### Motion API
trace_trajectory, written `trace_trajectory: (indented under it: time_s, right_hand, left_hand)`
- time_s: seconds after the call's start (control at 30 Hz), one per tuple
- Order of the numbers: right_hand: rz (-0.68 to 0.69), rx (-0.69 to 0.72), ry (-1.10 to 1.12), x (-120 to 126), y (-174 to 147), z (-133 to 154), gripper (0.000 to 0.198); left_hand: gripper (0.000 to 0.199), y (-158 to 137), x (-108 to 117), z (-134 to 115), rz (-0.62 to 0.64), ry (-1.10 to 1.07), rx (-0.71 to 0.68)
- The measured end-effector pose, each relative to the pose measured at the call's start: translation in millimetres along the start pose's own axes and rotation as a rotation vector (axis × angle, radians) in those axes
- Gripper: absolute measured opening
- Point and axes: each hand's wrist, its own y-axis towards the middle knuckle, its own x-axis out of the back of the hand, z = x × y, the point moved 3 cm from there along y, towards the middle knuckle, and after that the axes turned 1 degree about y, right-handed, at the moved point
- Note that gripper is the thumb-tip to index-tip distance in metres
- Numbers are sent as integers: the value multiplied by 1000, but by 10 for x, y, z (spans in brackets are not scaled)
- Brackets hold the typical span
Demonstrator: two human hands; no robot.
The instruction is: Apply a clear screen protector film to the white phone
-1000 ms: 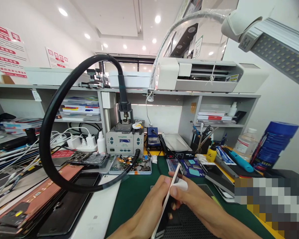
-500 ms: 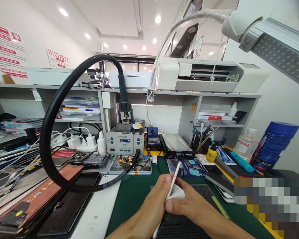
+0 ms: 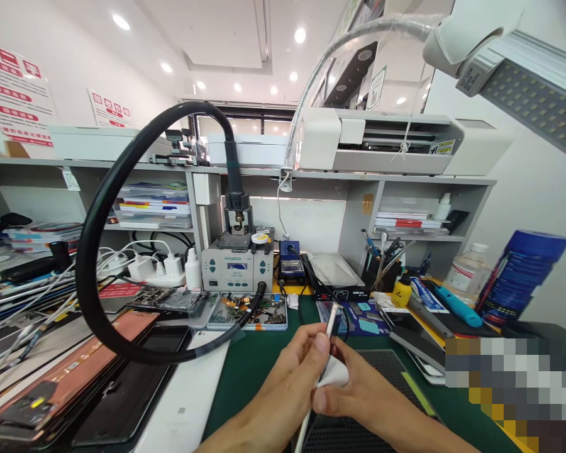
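Observation:
A thin flat device with a pale edge point(image 3: 332, 319), like a phone or tablet, stands edge-on in front of me. My left hand point(image 3: 287, 384) is closed around it, thumb on the near edge. On the other side, my right hand point(image 3: 363, 393) pinches a folded white wipe point(image 3: 334, 374) and presses it to the device. The device's faces are mostly hidden by the angle and the hands. Below both hands lies a black textured pad point(image 3: 382, 365) on the green mat point(image 3: 249, 358).
A hot-air station point(image 3: 237, 267) with a looping black hose point(image 3: 87, 270) stands behind a tray of small parts point(image 3: 226, 314). To the left lie a white tablet shell point(image 3: 183, 402) and stacked panels. Bottles, including a yellow one point(image 3: 400, 291), and a blue roll point(image 3: 523, 274) are at right.
The left fingers and thumb have shifted slightly on the device, which has tilted a little toward upright. The right hand with the wipe has stayed almost in place.

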Motion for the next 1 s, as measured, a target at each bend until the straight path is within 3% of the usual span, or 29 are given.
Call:
trace_trajectory:
  time_s: [0.2, 0.43, 0.57, 0.83, 1.0]
  right_hand:
    - [36, 1, 10, -35, 21, -23, 82]
    - [65, -54, 13, -34, 56, -139, 87]
    - [79, -24, 16, -43, 64, -161, 79]
    - [106, -190, -28, -102, 26, -194, 57]
    - [129, -238, -16, -141, 19, -201, 61]
  left_hand:
    - [54, 38, 59, 11, -81, -63, -14]
    - [59, 55, 73, -25, -78, -76, -53]
    - [62, 30, 74, -49, -85, -86, -54]
    - [65, -9, 78, -101, -169, -117, -68]
    - [65, -8, 105, -95, -198, -83, -88]
